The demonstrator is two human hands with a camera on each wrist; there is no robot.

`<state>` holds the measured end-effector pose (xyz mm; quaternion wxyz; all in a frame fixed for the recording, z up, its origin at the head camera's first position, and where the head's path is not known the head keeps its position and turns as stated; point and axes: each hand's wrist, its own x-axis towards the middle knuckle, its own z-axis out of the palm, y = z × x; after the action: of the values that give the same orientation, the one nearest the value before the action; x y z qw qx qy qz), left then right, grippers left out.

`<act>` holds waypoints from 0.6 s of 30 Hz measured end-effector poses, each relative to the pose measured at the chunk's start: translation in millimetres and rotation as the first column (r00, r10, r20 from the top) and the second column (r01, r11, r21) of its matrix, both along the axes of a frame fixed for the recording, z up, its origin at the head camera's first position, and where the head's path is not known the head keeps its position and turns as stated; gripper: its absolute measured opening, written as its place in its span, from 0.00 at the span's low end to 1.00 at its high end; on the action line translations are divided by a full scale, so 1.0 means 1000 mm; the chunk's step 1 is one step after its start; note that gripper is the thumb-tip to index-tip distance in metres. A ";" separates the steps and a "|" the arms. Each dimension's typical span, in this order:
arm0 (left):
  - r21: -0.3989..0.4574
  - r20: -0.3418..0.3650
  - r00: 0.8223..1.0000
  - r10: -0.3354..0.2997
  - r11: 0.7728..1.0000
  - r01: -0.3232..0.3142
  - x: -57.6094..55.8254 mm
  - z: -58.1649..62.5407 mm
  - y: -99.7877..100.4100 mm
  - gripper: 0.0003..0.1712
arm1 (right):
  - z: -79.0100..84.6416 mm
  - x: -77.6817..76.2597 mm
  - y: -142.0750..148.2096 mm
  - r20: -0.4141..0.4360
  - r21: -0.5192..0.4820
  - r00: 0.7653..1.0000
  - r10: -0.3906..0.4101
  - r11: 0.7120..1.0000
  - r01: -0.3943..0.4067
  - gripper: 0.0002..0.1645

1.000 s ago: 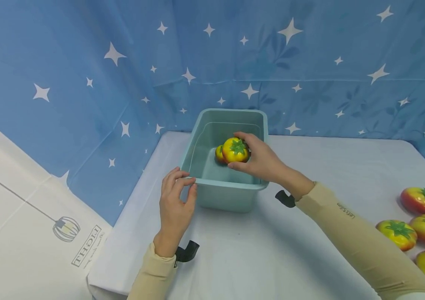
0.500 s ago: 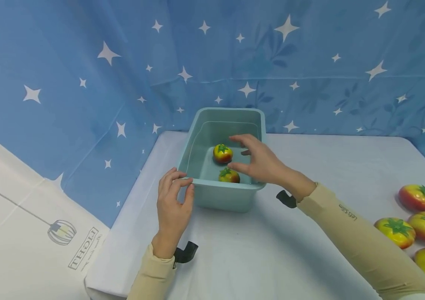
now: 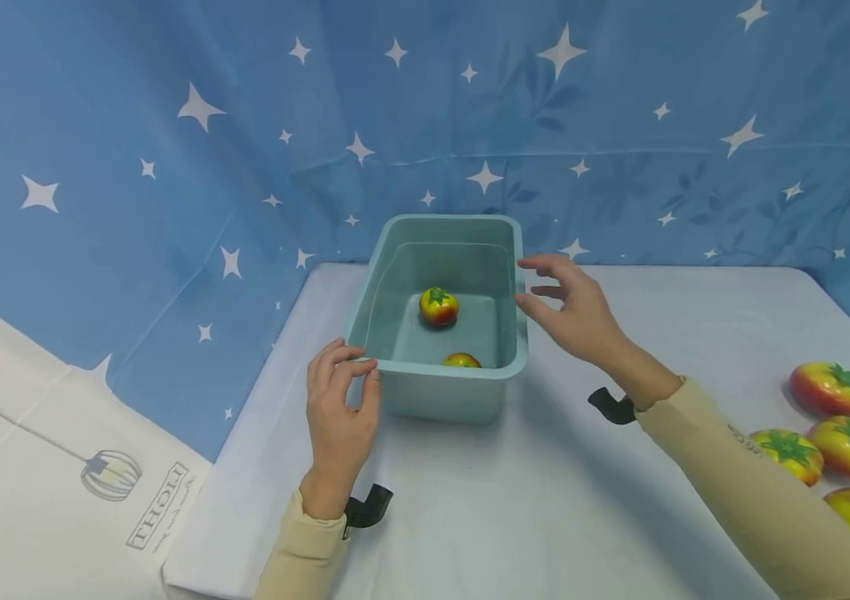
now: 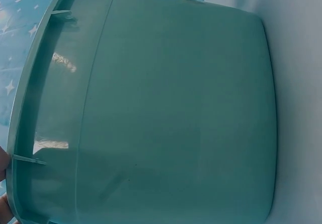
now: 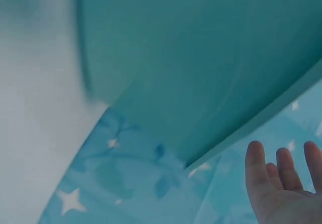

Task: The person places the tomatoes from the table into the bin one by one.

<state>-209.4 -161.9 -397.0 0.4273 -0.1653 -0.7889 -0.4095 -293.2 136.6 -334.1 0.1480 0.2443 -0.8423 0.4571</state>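
Observation:
A blue-green plastic bin (image 3: 440,396) stands on the white-covered table. Inside it lie a yellow-red tomato (image 3: 438,308) with a green star-shaped top and a second tomato (image 3: 462,361), mostly hidden behind the front wall. My left hand (image 3: 341,417) rests its fingertips on the rim at the bin's front left corner; those fingertips (image 4: 3,162) also show at the rim in the left wrist view. Beside the right rim is my right hand (image 3: 575,308), its fingers spread and nothing held. The right wrist view shows that hand's raised fingers (image 5: 256,168) near the bin's edge.
Several more tomatoes (image 3: 830,389) sit in a group at the table's right side, partly beyond the right forearm. A blue star-patterned cloth (image 3: 425,100) hangs behind the table (image 3: 657,350), and a white printed cloth (image 3: 35,467) is at the left.
My right hand let go of a tomato, which dropped into the front of the bin. The hand then moved right, out over the rim. My left hand stays at its corner.

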 end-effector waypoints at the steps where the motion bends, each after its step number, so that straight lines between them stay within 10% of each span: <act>1: 0.003 -0.006 1.000 0.000 1.000 0.000 0.000 0.000 0.001 0.06 | -0.002 0.001 0.008 0.003 -0.009 1.000 -0.021 1.000 0.021 0.27; 11: 0.024 -0.074 0.997 0.008 1.000 -0.007 -0.004 -0.001 0.004 0.06 | -0.007 0.032 0.092 0.016 0.100 0.969 -0.248 0.964 0.245 0.27; 18: 0.040 -0.096 0.995 0.010 0.999 -0.006 -0.006 -0.003 0.004 0.06 | -0.008 0.070 0.154 0.151 0.260 0.878 -0.453 0.876 0.407 0.29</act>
<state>-215.2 -157.9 -400.1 0.4697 -0.1731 -0.7598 -0.4149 -222.8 290.2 -342.3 0.1298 0.0157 -0.9315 0.3393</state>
